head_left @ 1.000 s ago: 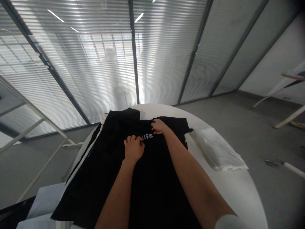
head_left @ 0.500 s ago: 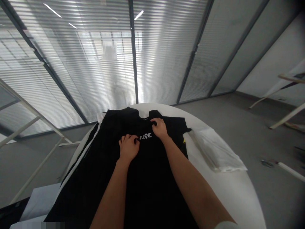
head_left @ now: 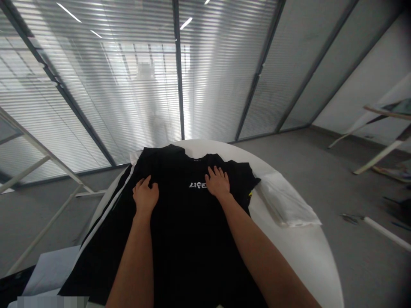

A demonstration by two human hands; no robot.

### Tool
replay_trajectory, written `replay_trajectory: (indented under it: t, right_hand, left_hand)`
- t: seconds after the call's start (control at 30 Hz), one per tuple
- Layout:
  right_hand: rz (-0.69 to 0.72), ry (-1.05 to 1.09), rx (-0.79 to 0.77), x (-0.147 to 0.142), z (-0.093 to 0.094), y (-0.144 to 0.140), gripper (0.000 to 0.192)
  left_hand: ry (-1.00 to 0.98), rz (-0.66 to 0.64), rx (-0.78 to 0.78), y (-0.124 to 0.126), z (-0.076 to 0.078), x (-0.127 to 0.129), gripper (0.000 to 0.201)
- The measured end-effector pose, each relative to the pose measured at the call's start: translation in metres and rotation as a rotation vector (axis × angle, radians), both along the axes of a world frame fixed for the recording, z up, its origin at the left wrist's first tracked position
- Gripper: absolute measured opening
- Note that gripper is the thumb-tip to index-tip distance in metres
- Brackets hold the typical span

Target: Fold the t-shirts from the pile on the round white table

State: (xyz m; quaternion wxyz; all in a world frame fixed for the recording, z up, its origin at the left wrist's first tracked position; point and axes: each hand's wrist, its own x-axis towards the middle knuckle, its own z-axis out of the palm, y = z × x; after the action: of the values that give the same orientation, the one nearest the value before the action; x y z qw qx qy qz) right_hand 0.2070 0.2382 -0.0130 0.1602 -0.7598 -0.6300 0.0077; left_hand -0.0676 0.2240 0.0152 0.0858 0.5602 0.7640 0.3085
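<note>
Head: shirt (head_left: 189, 222) under both hands

backlit by bright blinds (head_left: 180, 77), foreground dim — black shirt (head_left: 192, 239) detail lost, edges bent, corners darkened

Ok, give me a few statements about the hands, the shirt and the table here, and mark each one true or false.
1. Both hands lie flat on the black T-shirt. True.
2. The left hand covers the white LIFE print. False: the print shows between the hands, next to the right hand.
3. The table is round and white. True.
4. The white folded cloth lies on top of the T-shirt. False: it lies beside it, on the table.
</note>
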Motion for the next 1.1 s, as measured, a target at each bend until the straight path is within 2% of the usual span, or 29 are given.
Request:
replay_trajectory:
  t: [0.1,0.17,0.23,0.33,0.5,0.7,0.8,0.9,1.0,1.1]
  right_hand:
    - [-0.026,0.027,0.127,-0.005,0.01,-0.012,0.045]
    - [0.021,0.038,0.19,-0.011,0.015,-0.022,0.042]
    - [0.081,0.033,0.192,-0.016,0.017,-0.035,0.042]
    - [0.149,0.011,0.101,-0.023,0.012,-0.055,0.045]
    - [0.196,-0.033,0.046,-0.027,0.002,-0.073,0.048]
    - [0.183,-0.028,0.054,-0.027,0.001,-0.069,0.049]
    - [0.172,-0.025,0.053,-0.028,0.002,-0.066,0.049]
    - [0.167,-0.018,0.052,-0.029,0.003,-0.065,0.049]
    - [0.165,-0.011,0.052,-0.029,0.004,-0.066,0.048]
    - [0.163,-0.003,0.048,-0.028,0.005,-0.066,0.048]
  left_hand:
    - [-0.021,0.06,0.03,0.0,0.003,-0.007,0.048]
    - [-0.022,0.122,0.041,-0.001,0.005,-0.008,0.05]
    - [-0.026,0.199,0.04,-0.003,0.007,-0.009,0.053]
    - [-0.043,0.272,0.005,-0.006,0.01,-0.011,0.055]
    - [-0.026,0.216,0.017,-0.005,0.009,-0.012,0.047]
    - [0.003,0.045,0.254,0.004,0.005,-0.013,0.037]
    - [-0.005,0.007,0.306,0.006,0.005,-0.013,0.04]
    - [-0.03,0.082,0.201,0.005,0.007,-0.014,0.045]
    - [-0.033,0.199,-0.055,0.002,0.006,-0.017,0.05]
    - [-0.019,0.202,-0.148,0.001,0.005,-0.022,0.046]
